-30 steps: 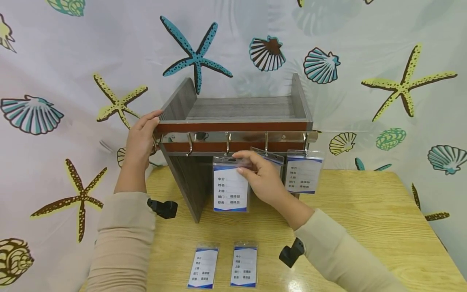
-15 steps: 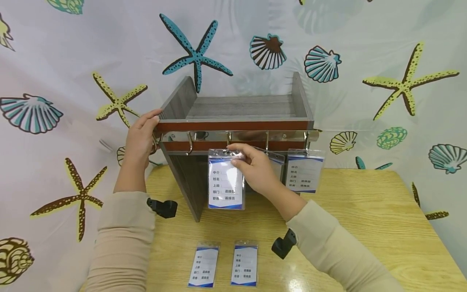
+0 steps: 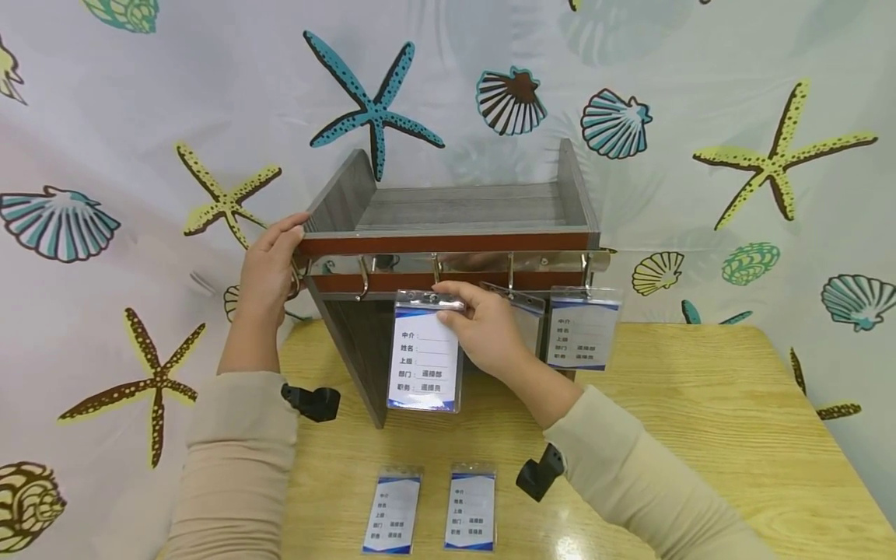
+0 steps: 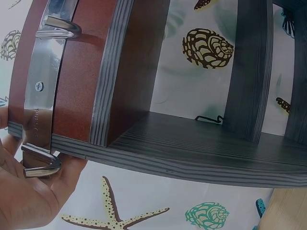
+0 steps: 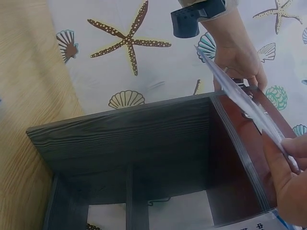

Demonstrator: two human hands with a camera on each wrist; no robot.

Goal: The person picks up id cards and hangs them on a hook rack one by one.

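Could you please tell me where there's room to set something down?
The table is bare between the gray shelf, right sleeve and curtain; the shelf's top tray also looks bare. It is crowded along the hooks, where the right hand holds a badge near hanging badges, and in front, where two badges lie.

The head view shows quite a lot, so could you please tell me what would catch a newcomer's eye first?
Probably the white badge held by the right hand in front of the grey shelf. Next, perhaps, the large teal starfish on the backdrop above, and two similar badges lying on the table below.
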